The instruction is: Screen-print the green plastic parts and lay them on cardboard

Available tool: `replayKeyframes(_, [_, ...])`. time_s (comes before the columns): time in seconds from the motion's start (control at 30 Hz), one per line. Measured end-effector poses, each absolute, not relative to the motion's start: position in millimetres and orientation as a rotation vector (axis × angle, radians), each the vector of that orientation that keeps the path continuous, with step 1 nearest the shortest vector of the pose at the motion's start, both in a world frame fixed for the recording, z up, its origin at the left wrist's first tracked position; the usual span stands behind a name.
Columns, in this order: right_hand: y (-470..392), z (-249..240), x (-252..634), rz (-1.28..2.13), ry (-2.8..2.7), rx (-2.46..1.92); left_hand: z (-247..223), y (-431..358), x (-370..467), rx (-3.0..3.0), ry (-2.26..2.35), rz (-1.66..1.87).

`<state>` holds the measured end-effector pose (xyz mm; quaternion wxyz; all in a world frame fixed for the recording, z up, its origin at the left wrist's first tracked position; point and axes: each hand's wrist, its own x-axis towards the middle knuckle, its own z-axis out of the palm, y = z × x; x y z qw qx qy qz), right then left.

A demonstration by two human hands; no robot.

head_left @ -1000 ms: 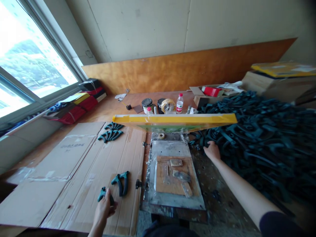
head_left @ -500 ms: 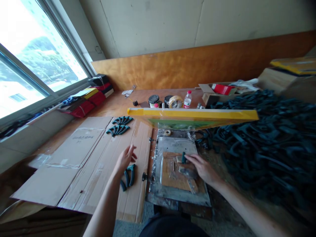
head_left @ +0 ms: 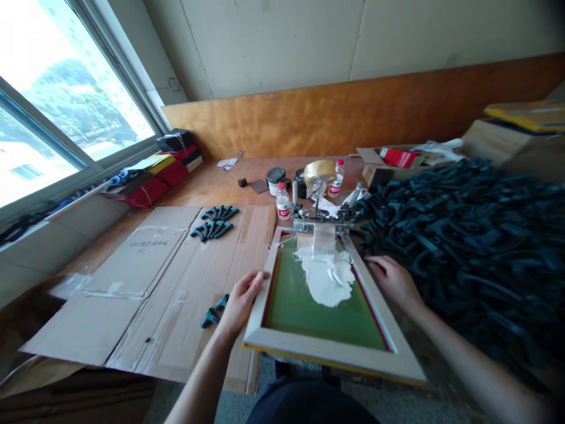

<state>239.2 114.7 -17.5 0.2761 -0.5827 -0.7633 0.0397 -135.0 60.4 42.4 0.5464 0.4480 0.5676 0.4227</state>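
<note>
Screen frame [head_left: 326, 347] lies flat – white ink [head_left: 326, 275] pooled on green mesh. Left hand [head_left: 241, 301] grips frame's left rail, right hand [head_left: 392, 282] rests spread, relaxed, on right rail – dark handle pile [head_left: 468, 235] right of frame.

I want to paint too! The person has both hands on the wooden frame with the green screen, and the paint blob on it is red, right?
Not quite: the blob of paint is white, not red, as the head view shows. The rest holds: the left hand and right hand are on the sides of the wooden frame with the green screen.
</note>
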Motion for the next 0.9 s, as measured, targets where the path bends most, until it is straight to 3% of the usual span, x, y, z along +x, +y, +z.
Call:
replayKeyframes(0.13, [149.1,12.7,205.3,0.044,-2.088,-1.450,-29.4,43.9,-136.8,1.154,1.478,0.828])
replayKeyframes(0.23, [153.6,18.7,160.9,0.051,-2.353,-1.499,-54.4,47.8,-134.4,1.233,1.576,0.773])
replayKeyframes(0.33, [132.2,7.2,141.9,0.104,-2.558,-1.492,-61.1,51.2,-135.4,1.232,1.574,0.746])
replayKeyframes(0.57, [85.2,0.1,172.7,0.219,-2.832,-0.759,-65.6,49.3,-139.2,1.218,1.593,0.755])
replayKeyframes(0.67, [89.4,3.9,170.7,0.247,-2.751,-0.854,-64.4,49.5,-138.5,1.188,1.598,0.778])
replayKeyframes(0.8, [76.6,-9.9,165.2,-0.025,-2.541,-0.791,-63.4,50.2,-137.4,1.126,1.545,0.802])
replayKeyframes(0.9, [71.8,-10.4,166.9,0.049,-2.569,-0.757,-60.0,50.2,-135.8,1.083,1.505,0.820])
